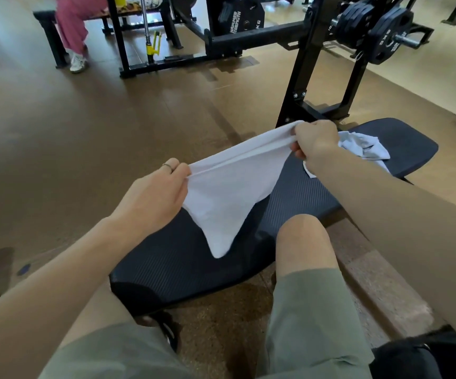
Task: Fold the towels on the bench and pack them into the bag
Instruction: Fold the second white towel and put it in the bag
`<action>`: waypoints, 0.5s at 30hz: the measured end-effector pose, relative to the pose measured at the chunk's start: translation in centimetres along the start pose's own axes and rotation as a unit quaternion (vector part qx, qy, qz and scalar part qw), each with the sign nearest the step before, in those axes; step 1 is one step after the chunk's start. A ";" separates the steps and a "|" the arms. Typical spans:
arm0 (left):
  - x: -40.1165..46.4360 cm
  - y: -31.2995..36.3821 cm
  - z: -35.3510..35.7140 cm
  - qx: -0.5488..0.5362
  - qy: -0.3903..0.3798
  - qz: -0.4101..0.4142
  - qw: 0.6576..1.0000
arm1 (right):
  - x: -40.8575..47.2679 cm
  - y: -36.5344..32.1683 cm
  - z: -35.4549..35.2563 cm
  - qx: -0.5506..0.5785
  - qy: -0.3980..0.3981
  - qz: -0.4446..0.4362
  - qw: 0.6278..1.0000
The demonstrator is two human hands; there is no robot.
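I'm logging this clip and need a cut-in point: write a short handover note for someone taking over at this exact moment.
Left hand pinches one end of a white cloth towel; right hand grips the other end, holding it stretched above the black ribbed padded bench.
A second, crumpled pale towel lies on the bench's far end.
Done: nothing visibly folded or packed.
Left: fold both towels and pack them. A black object at lower right may be the bag; unclear.

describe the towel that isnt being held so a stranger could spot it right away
Find the dark padded bench in front of the person. At its far end, just beyond the right hand, lies a crumpled pale towel. Unlike the white towel stretched between both hands, it lies bunched and untouched.
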State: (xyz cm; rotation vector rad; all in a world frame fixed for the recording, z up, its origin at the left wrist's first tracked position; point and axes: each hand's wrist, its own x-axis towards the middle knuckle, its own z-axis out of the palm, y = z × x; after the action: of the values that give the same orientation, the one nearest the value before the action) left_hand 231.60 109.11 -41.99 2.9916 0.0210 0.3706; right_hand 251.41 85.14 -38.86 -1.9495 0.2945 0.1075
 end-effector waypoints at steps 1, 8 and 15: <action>0.2 0.1 -0.4 -0.001 0.009 0.012 1.000 | 0.2 0.6 -0.1 -0.007 -0.022 0.020 1.000; 2.4 1.4 -3.1 -0.109 0.003 0.079 0.991 | -1.8 2.3 0.5 -0.200 -0.146 -0.063 0.967; 3.8 3.0 -5.0 -0.236 -0.012 0.040 0.971 | -10.2 1.5 3.1 -0.049 -0.366 -0.294 0.882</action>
State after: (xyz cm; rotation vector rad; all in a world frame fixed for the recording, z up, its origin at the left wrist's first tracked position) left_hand 234.04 106.88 -35.87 2.5299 -0.1658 0.2981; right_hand 241.39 89.02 -39.29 -1.8677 -0.8113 0.4486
